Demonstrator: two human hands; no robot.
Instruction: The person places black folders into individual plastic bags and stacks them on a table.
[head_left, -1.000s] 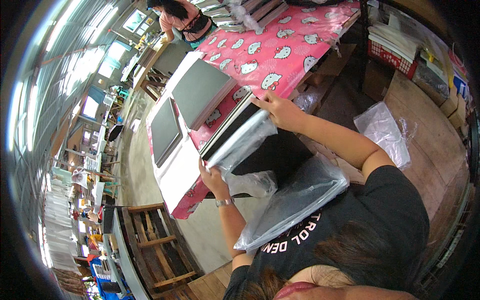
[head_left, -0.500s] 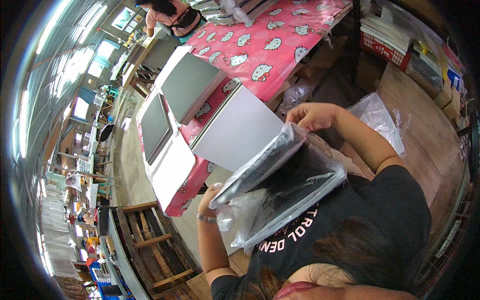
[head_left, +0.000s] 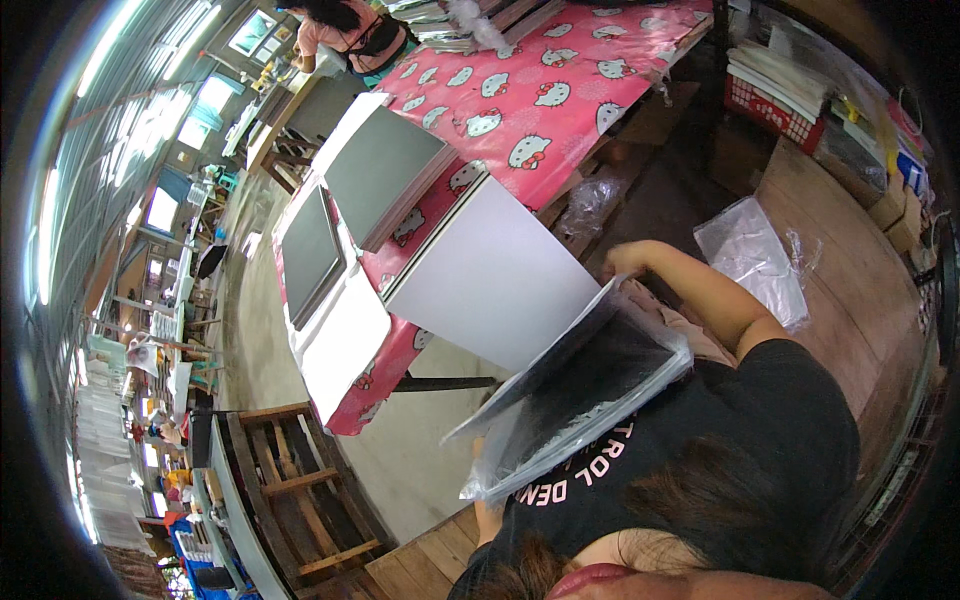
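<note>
White panel [head_left: 490,270] extended past surface [head_left: 575,140] edge, mid-frame. Clear bag [head_left: 590,385] seen lower-centre; right hand [head_left: 627,260] blurred at its corner, left hand [head_left: 478,447] mostly hidden; grips can't be told. Sheets [head_left: 780,76] stacked in red basket [head_left: 768,108], upper right.

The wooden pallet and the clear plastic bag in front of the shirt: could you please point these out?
Wooden pallet [head_left: 300,480], head view: a cross slat.
Clear plastic bag [head_left: 588,382], head view: the middle of its side.
</note>
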